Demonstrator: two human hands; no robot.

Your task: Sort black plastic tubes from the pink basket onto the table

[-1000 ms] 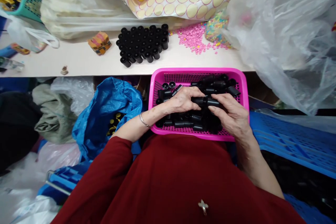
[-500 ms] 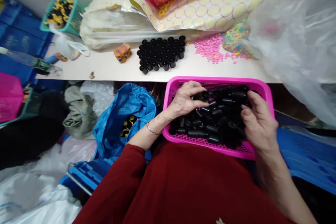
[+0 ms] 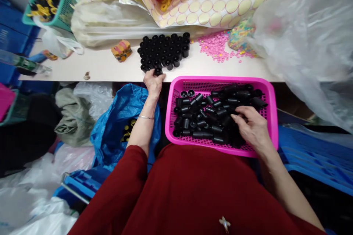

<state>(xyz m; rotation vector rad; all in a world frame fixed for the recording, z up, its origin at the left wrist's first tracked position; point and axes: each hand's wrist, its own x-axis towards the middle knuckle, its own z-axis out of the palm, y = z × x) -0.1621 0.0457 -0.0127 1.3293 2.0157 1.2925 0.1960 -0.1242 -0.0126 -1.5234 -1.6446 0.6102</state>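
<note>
The left hand (image 3: 153,83) was positioned at the front edge of the white tabletop (image 3: 110,71). Its thumb and fingers pinched a short black plastic cylinder (image 3: 158,71), held upright with its ring-shaped end facing up. Whether the base of this cylinder touched the tabletop could not be determined. Directly behind it, a closely packed block of upright black plastic cylinders (image 3: 164,49) stood in rows between the front edge and a pale plastic-covered bundle (image 3: 110,22).

A bright pink rectangular plastic basket (image 3: 180,141) with mesh walls was located at the front edge, to the right of the block. It contained loose black cylindrical plastic parts (image 3: 209,110), most lying on their sides. The right hand (image 3: 252,125) was over the right half of the basket, fingers curved and thumb near the forefinger; whether it gripped a part could not be determined.

A scatter of small pink pellets (image 3: 216,46) lay right of the block. An orange-and-black block-shaped bundle (image 3: 121,50) rested to its left, apart from it.
</note>
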